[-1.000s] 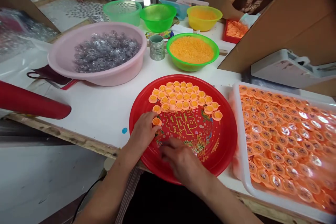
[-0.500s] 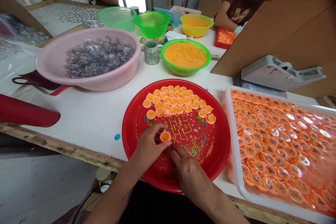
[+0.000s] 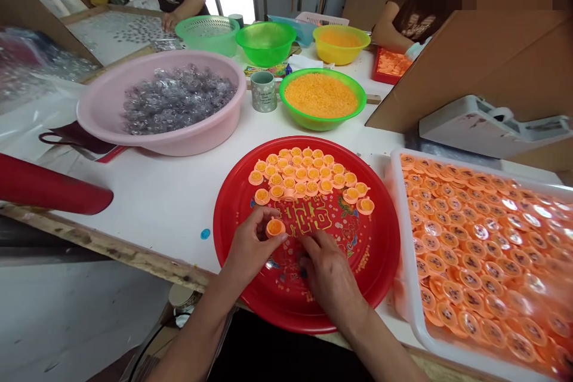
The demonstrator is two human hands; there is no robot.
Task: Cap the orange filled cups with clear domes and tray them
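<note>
"Orange plastic, that little cup point(image 3: 274, 234)? Where exactly?"

"At nine o'clock from the middle of the red tray point(image 3: 380, 277), in the left hand point(image 3: 250, 243). Its fingers are closed round the side in a thumb-and-forefinger pinch, the round mouth facing up."

"And the right hand point(image 3: 330, 265)?"

"Bent down over the tray near its centre. The fingertips are hidden and blurred, so I can't tell whether they hold anything."

"How would the cup handle?"

"Light, I'd judge, stiff, and smooth enough to slip. I'd take it by the outer wall, below the lip, and keep it level: the yellow filling point(image 3: 274, 225) may well be loose."

"What's around it?"

"Filled cups point(image 3: 301, 173) crowd the tray from ten to two o'clock, and grains point(image 3: 364, 256) lie near four. Beyond the tray on the white counter point(image 3: 170, 215), at twelve, a glossy green bowl point(image 3: 322, 122) heaped with something granular; between ten and eleven, a pink basin point(image 3: 215, 138) of crinkly clear pieces point(image 3: 179, 101); at three, a translucent container point(image 3: 410, 274), its walls rigid-looking, packed with shiny orange discs point(image 3: 474, 239)"
</note>
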